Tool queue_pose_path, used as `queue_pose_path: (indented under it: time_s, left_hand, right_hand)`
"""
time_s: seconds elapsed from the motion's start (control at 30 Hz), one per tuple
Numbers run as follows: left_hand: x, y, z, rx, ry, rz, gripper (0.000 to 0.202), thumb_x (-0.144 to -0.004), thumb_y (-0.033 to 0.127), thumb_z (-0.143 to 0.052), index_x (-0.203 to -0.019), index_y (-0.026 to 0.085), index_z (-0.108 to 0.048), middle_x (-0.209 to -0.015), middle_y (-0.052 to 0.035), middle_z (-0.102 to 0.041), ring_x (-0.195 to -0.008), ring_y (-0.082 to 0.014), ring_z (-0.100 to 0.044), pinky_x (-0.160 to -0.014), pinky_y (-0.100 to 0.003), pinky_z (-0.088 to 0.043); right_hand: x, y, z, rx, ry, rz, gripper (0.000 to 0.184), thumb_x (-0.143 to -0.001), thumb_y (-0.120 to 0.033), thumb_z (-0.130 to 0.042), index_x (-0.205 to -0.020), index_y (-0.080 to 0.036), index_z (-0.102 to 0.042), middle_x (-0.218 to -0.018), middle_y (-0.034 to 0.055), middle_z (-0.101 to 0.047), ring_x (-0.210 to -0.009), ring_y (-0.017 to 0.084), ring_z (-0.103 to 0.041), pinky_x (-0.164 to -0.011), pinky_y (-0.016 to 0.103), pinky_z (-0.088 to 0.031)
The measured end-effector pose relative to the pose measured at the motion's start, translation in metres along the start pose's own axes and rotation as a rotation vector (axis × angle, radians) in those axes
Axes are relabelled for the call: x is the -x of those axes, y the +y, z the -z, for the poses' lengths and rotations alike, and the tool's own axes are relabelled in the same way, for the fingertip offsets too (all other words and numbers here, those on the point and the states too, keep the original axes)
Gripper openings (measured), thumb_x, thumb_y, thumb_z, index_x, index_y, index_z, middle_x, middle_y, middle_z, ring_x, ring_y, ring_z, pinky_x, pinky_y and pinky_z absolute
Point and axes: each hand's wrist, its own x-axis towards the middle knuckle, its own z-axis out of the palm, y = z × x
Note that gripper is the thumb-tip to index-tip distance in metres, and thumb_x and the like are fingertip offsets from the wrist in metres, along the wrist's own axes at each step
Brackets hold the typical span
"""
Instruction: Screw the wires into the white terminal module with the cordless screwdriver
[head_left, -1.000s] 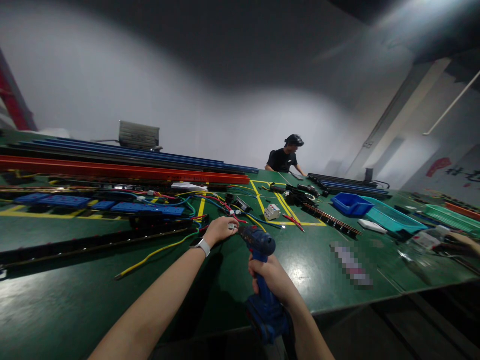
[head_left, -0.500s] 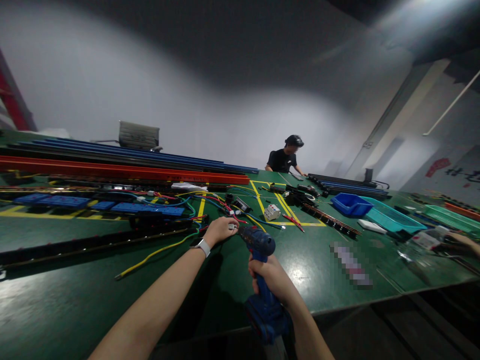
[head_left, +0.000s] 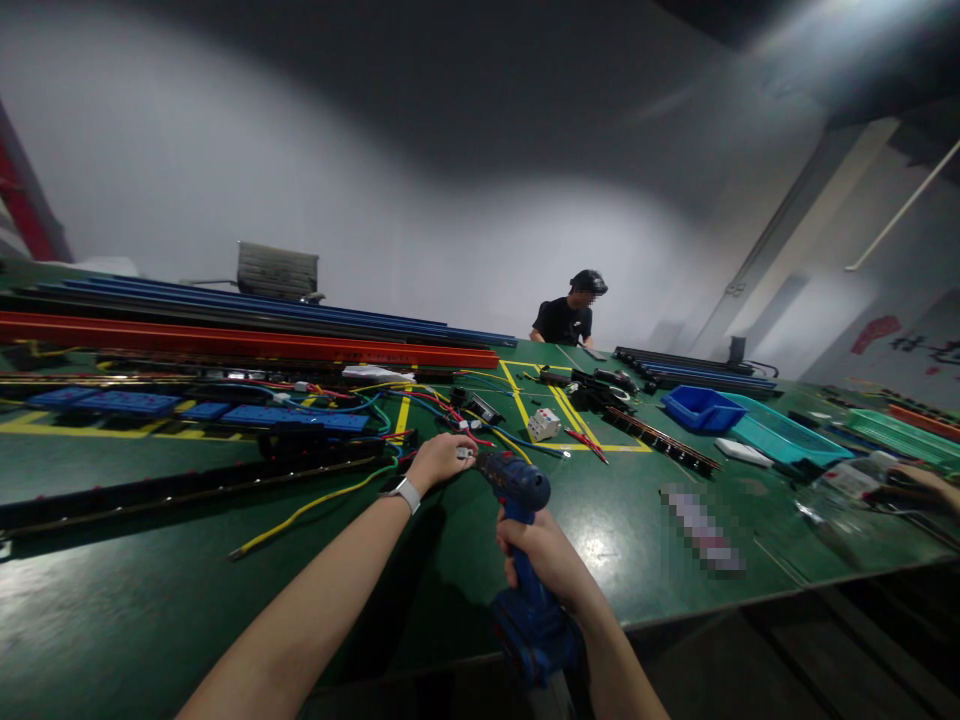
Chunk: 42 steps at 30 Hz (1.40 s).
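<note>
My right hand [head_left: 550,556] is wrapped round the grip of a blue cordless drill [head_left: 523,560], whose nose points left toward my other hand. My left hand [head_left: 441,458], with a pale watch on the wrist, is closed on a small white part [head_left: 465,453] right at the drill's tip. Both hands are over the green table [head_left: 150,600]. Red, blue and yellow wires [head_left: 420,405] lie just beyond my left hand, and a long black rail [head_left: 180,485] runs off to its left.
Long red and blue rails [head_left: 247,340] lie along the back left. A white breaker block [head_left: 544,424], blue bin [head_left: 701,407] and teal trays [head_left: 784,435] stand to the right. A person in black [head_left: 566,318] works at the far end. Another person's hand [head_left: 930,480] shows at the right edge.
</note>
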Motion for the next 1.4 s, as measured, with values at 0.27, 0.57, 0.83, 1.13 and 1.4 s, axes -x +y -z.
queue_pose_path:
  time_s: [0.27, 0.57, 0.83, 1.13, 1.4]
  left_hand:
    - [-0.0006, 0.0002, 0.0003, 0.010, -0.010, 0.004, 0.030, -0.078, 0.040, -0.069, -0.106, 0.033, -0.076, -0.102, -0.0008, -0.077, -0.096, -0.0208, -0.069, -0.081, -0.026, -0.048]
    - [0.0012, 0.0029, 0.0029, 0.008, -0.008, 0.007, 0.030, -0.079, 0.040, -0.069, -0.107, 0.034, -0.076, -0.102, -0.0006, -0.077, -0.098, -0.0206, -0.069, -0.084, -0.026, -0.048]
    - [0.0017, 0.0032, 0.0033, 0.000, -0.003, 0.011, 0.031, -0.078, 0.041, -0.069, -0.107, 0.034, -0.076, -0.102, -0.0005, -0.077, -0.096, -0.0210, -0.069, -0.080, -0.026, -0.048]
    - [0.0012, 0.0035, 0.0033, 0.001, -0.009, 0.018, 0.030, -0.079, 0.041, -0.068, -0.107, 0.035, -0.076, -0.102, -0.0006, -0.077, -0.097, -0.0210, -0.069, -0.082, -0.026, -0.048]
    - [0.0014, 0.0038, 0.0033, 0.004, -0.008, 0.016, 0.029, -0.080, 0.040, -0.068, -0.107, 0.035, -0.076, -0.104, -0.0006, -0.077, -0.097, -0.0209, -0.069, -0.083, -0.026, -0.049]
  right_hand:
    - [-0.0004, 0.0008, 0.0007, 0.000, 0.002, -0.007, 0.015, -0.074, -0.032, -0.059, -0.076, -0.018, -0.053, -0.062, -0.0040, -0.055, -0.040, 0.010, -0.054, -0.042, 0.021, -0.036]
    - [-0.0011, 0.0014, 0.0020, 0.016, -0.008, -0.018, 0.013, -0.075, -0.031, -0.058, -0.073, -0.019, -0.052, -0.062, -0.0050, -0.053, -0.040, 0.011, -0.055, -0.042, 0.022, -0.036]
    - [0.0000, 0.0000, 0.0005, 0.003, -0.010, 0.005, 0.014, -0.075, -0.031, -0.058, -0.072, -0.019, -0.051, -0.061, -0.0053, -0.052, -0.040, 0.011, -0.054, -0.043, 0.022, -0.036]
    - [-0.0005, -0.0007, 0.0014, 0.003, -0.008, -0.022, 0.016, -0.073, -0.032, -0.060, -0.077, -0.019, -0.052, -0.063, -0.0045, -0.055, -0.041, 0.011, -0.055, -0.044, 0.023, -0.037]
    - [-0.0001, -0.0026, 0.0009, 0.027, 0.000, -0.035, 0.017, -0.072, -0.034, -0.060, -0.076, -0.019, -0.052, -0.061, -0.0041, -0.056, -0.042, 0.011, -0.055, -0.044, 0.022, -0.036]
